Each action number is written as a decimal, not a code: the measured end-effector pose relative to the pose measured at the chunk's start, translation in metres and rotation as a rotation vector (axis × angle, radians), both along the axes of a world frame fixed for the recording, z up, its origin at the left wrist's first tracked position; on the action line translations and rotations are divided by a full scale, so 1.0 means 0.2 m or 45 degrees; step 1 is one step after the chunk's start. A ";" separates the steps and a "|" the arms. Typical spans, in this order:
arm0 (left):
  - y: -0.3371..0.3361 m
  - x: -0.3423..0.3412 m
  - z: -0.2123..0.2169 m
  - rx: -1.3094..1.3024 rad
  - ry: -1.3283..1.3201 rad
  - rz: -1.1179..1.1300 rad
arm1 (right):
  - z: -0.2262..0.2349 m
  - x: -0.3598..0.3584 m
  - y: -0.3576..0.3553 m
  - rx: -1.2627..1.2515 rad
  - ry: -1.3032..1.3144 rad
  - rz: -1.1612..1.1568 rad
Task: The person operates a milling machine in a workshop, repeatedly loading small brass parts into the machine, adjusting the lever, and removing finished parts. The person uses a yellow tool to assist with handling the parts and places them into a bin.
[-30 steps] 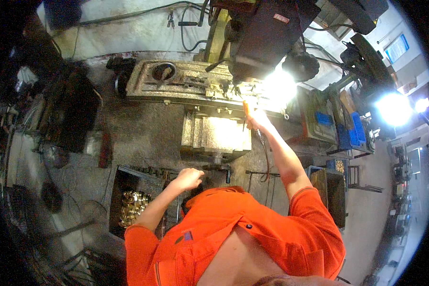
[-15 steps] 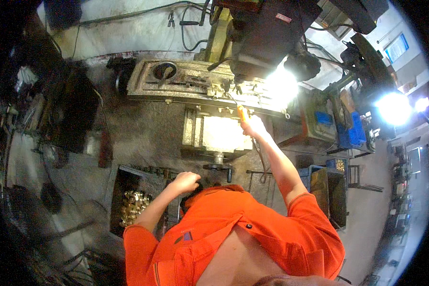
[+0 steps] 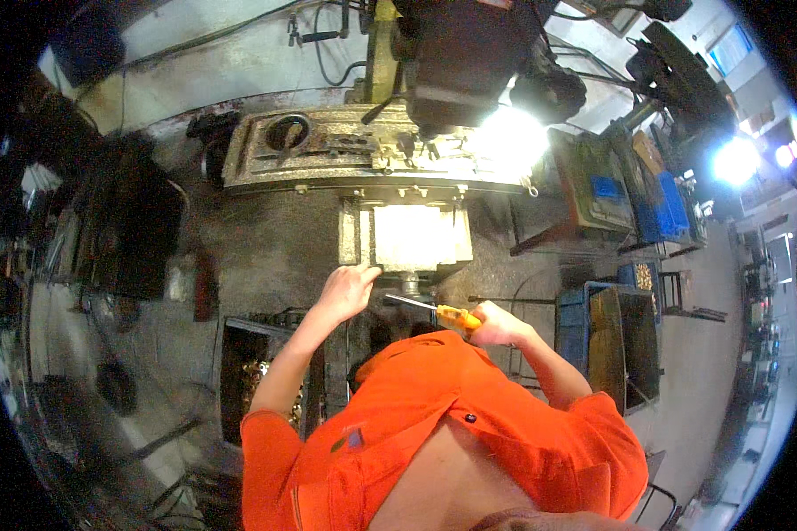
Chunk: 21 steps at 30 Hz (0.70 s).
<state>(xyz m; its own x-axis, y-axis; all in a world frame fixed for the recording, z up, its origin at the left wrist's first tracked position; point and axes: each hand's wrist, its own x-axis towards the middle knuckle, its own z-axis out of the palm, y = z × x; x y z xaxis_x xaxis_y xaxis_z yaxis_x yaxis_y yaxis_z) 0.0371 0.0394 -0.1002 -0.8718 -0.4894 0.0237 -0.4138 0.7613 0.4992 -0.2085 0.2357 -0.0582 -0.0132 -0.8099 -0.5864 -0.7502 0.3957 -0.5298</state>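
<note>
My right hand [image 3: 498, 324] is closed around the yellow-orange handle of an air blow gun [image 3: 457, 318], just in front of my waist. The gun's thin metal nozzle points left, toward my left hand [image 3: 350, 290]. That hand is raised by the front left corner of the milling machine's bright knee [image 3: 407, 237]. Its fingers are bent and pressed together; whatever they hold, if anything, is too small to make out. The nozzle tip ends a short way right of these fingers, apart from them. Behind both hands lies the machine's long table [image 3: 266, 168], with a vise-like fixture [image 3: 407, 152] under the dark head.
A bin of brass-coloured parts [image 3: 255, 376] stands at my left, partly behind my forearm. Blue crates [image 3: 584, 323] and a dark open box [image 3: 624, 345] are at my right. A bright lamp [image 3: 512, 142] glares over the table's right part. The handwheel shaft [image 3: 409, 283] juts toward me.
My right hand has drawn the blow gun back from the machine table to my waist, its nozzle now turned left. My left hand has risen forward from beside my waist to the knee.
</note>
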 end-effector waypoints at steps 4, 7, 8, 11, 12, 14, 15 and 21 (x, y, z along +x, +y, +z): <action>0.08 -0.18 0.00 -0.217 -0.057 -0.341 | -0.09 -0.07 0.01 -0.057 0.078 -0.130; 0.15 -0.31 -0.02 -0.277 0.167 -0.410 | -0.12 -0.04 -0.11 0.021 0.223 0.172; 0.17 -0.36 -0.02 -0.262 0.119 -0.414 | -0.16 -0.02 -0.14 0.004 0.183 0.110; 0.22 -0.45 -0.10 -0.029 0.054 -0.458 | -0.23 0.01 -0.23 -0.009 0.014 -0.098; 0.23 -0.47 -0.15 0.036 0.110 -0.395 | -0.30 -0.02 -0.23 0.004 -0.006 -0.061; 0.21 -0.50 -0.24 0.125 0.038 -0.360 | -0.36 -0.05 -0.26 -0.040 0.004 -0.030; 0.20 -0.49 -0.30 0.175 -0.002 -0.336 | -0.35 -0.06 -0.26 -0.083 0.031 -0.039; 0.15 -0.54 -0.45 -0.102 -0.538 -0.161 | -0.27 -0.64 -0.36 -0.849 0.279 -0.230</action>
<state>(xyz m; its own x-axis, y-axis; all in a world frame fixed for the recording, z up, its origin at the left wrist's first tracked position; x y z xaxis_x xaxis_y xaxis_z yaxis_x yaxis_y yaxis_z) -0.0701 0.0686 -0.1897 -0.8660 -0.3894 -0.3137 -0.4698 0.8483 0.2441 -0.3371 0.1640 -0.1125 -0.2408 -0.9685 0.0633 -0.8202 0.1682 -0.5468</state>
